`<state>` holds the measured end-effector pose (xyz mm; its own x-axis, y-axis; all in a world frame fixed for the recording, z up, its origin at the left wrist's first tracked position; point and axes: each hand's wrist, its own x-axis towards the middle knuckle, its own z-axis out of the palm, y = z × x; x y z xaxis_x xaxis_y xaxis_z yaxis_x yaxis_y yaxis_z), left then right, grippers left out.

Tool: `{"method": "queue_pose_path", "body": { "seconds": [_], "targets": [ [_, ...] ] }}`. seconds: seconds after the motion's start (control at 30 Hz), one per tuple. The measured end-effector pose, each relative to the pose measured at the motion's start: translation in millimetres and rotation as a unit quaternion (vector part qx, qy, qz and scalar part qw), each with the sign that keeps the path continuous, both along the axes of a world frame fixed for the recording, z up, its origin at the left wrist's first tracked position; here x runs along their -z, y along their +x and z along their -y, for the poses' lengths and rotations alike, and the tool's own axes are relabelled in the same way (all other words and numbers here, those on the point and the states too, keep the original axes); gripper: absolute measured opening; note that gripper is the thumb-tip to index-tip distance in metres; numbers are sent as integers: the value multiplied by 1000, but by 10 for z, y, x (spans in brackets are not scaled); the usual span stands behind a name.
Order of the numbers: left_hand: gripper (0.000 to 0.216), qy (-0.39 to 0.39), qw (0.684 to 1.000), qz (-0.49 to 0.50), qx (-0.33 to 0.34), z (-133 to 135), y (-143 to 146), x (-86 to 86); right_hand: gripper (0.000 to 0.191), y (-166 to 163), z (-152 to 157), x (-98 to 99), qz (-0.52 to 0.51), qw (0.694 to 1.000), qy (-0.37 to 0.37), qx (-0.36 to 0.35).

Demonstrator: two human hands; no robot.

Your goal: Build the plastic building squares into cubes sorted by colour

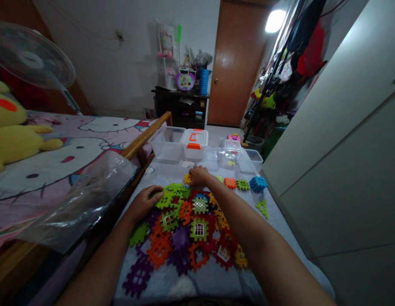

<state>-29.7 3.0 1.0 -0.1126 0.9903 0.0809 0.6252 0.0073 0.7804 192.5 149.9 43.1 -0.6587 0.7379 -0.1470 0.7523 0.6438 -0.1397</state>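
A heap of colourful interlocking waffle-block pieces (pixel 187 229) lies on a grey blanket (pixel 274 216) in front of me. My left hand (pixel 146 200) rests on the left edge of the heap, fingers curled over a green piece (pixel 165 196). My right hand (pixel 199 176) reaches to the far end of the heap, fingers closed around a yellow piece (pixel 187 178). An orange piece (pixel 229 182), a green piece (pixel 242 185) and a blue block cluster (pixel 258 183) lie apart to the right.
Clear plastic boxes (pixel 167 142), one with a white lid and orange handle (pixel 195 142), stand beyond the heap. A clear plastic bag (pixel 89 195) lies on the bed edge at left. A white cupboard (pixel 340 140) borders the right. A fan (pixel 35 59) stands at back left.
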Motion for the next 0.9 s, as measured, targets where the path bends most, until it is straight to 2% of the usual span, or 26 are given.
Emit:
{"method": "queue_pose_path", "body": {
  "seconds": [0.17, 0.33, 0.47, 0.6, 0.77, 0.9],
  "targets": [
    [57, 8, 1000, 4, 3, -14, -9, 5, 63, 199, 25, -144, -52, 998, 14, 38],
    [68, -1, 1000, 7, 16, -19, -26, 12, 48, 843, 226, -381, -236, 969, 42, 60],
    [68, -20, 999, 2, 35, -38, -32, -9, 34, 1482, 595, -410, -316, 945, 42, 78],
    [66, -26, 999, 25, 29, -61, -37, -32, 29, 1976, 986, -299, -325, 936, 27, 130],
    [61, -10, 1000, 21, 15, -104, -64, 11, 27, 2328, 1365, -173, -297, 933, -1, 203],
    [61, 24, 999, -6, 24, -150, -83, 71, 37, 2417, 1591, -135, -244, 952, -52, 176]
  ]
}}
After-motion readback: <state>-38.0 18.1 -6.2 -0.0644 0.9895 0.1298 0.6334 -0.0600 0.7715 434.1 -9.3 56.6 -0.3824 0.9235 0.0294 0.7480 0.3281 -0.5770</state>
